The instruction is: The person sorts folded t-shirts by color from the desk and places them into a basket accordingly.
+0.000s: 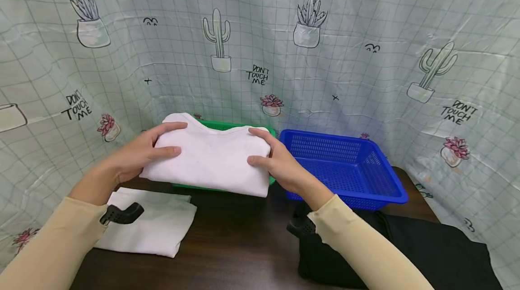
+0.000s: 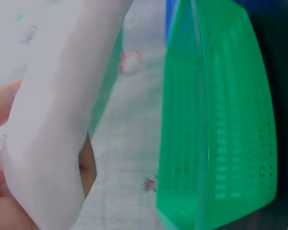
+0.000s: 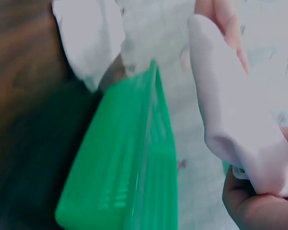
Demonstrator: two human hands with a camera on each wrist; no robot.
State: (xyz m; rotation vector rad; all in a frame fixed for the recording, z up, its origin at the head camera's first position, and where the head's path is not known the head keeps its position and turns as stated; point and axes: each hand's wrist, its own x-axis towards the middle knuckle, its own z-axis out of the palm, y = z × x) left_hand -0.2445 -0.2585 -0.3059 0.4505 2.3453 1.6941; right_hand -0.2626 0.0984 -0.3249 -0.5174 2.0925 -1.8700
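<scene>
Both hands hold up a folded white shirt [image 1: 215,157], its curved neckline along the top. My left hand [image 1: 140,151] grips its left end, thumb and fingers on the near side. At the opposite end, my right hand [image 1: 282,163] grips it the same way. In the right wrist view, fingers of both hands wrap the shirt's ends [image 3: 240,105]. Behind and below the shirt stands a green basket [image 1: 223,125], mostly hidden in the head view. The left wrist view shows the basket's slotted side [image 2: 240,120] apart from the shirt.
A blue slotted basket [image 1: 345,172] stands to the right of the green one. Folded white cloth [image 1: 152,224] lies on the dark wooden table [image 1: 231,245] at the left. Black cloth [image 1: 422,245] is spread at the right front, partly under my right forearm. A patterned curtain [image 1: 243,28] hangs behind.
</scene>
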